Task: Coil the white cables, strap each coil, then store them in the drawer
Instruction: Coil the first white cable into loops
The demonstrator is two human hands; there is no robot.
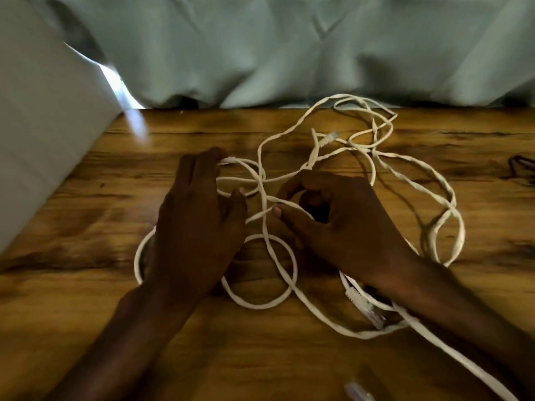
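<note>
home, likely bedroom | wooden tabletop (86,285) | pale curtain (260,47) behind

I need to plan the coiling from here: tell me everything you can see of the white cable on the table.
The white cable is thin, flat-looking and flexible, lying loose and tangled in many crossing loops on the wooden table, not yet coiled or strapped. Clear plastic plugs show at the far middle and near the right forearm. The left hand rests over loops, fingertips on a strand; the right hand pinches a strand. Whether it is one cable or several cannot be told.
</note>
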